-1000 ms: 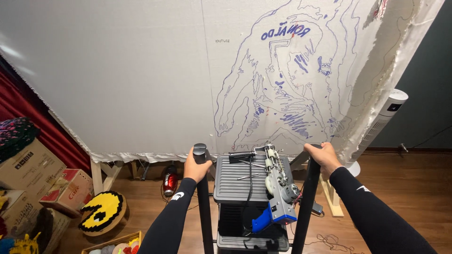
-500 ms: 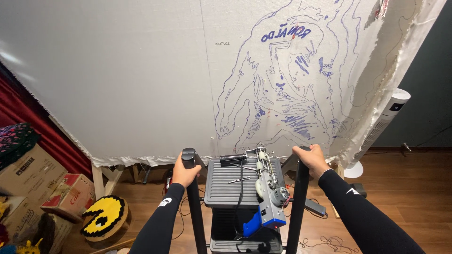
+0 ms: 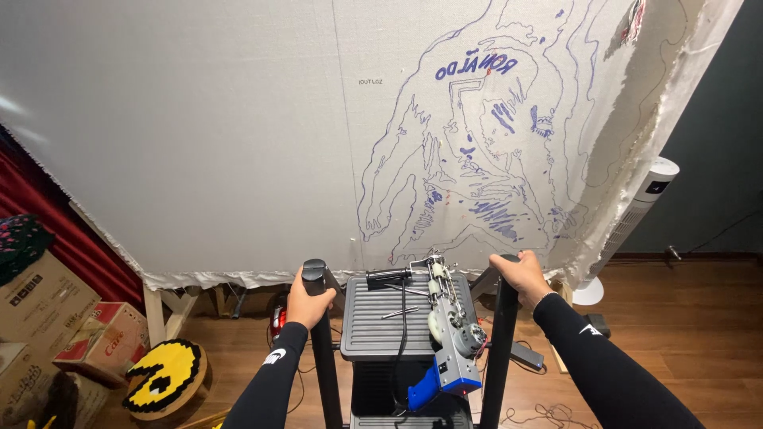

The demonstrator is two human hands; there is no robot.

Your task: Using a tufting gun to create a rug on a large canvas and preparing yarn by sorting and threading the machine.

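Head view. The bottom edge cuts off the ladder (image 3: 401, 318) below its top step, and both arms run out of the picture at the elbows. The left rail (image 3: 322, 349) and right rail (image 3: 499, 357) are dark posts whose feet are out of view. The right hand (image 3: 520, 274) covers the top of its rail, so the fingers on the far side cannot be made out.

Far behind hangs a large white cloth (image 3: 199, 135) with a blue line drawing (image 3: 477, 167) of a figure on its right half; its frayed lower hem hides most of a wooden frame (image 3: 163, 310). At left are a red curtain (image 3: 79, 246), cardboard boxes (image 3: 48, 318) and a round yellow rug (image 3: 163, 377) on the wooden floor. At right stands a white tower fan (image 3: 636, 214), partly behind the cloth.

On the ribbed top step lies a tufting gun (image 3: 445, 326), blue grip nearest, between the two hands and touching neither. The left hand (image 3: 306, 298) is clenched around the left rail just under its cap; the right hand grasps the top of the right rail.
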